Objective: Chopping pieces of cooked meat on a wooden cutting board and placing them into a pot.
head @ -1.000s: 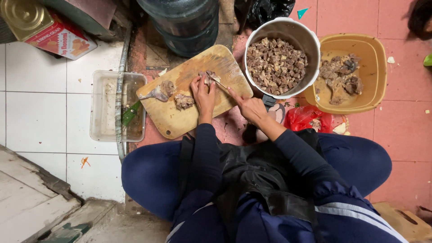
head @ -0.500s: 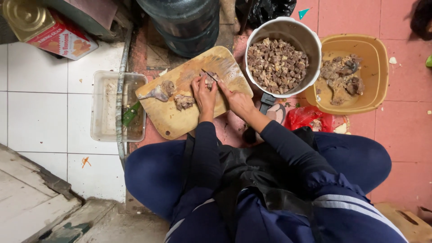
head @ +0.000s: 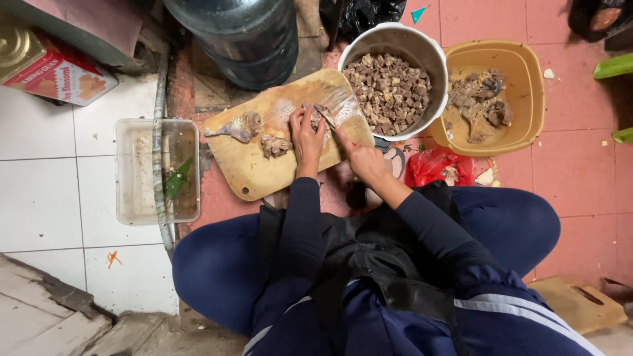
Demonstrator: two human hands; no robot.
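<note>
A wooden cutting board (head: 250, 168) lies on the floor in front of my knees. My left hand (head: 305, 135) presses a piece of cooked meat (head: 318, 112) against the board. My right hand (head: 361, 158) is shut on a knife (head: 328, 118) whose blade rests on that piece beside my left fingers. Two more meat pieces lie on the board: a bony one (head: 239, 126) at the left and a smaller chunk (head: 275, 145) near my left hand.
A white pot (head: 432, 59) of diced meat stands right of the board. Beyond it is a tan basin (head: 527, 86) with larger meat pieces. A clear plastic tub (head: 135, 171), a hose (head: 158, 132), a big water jug (head: 244, 36), a red bag (head: 435, 165) and a tin (head: 46, 66) are nearby.
My right hand has drawn in toward the board, bringing the knife closer to my left fingers on the meat. My left hand stays in place.
</note>
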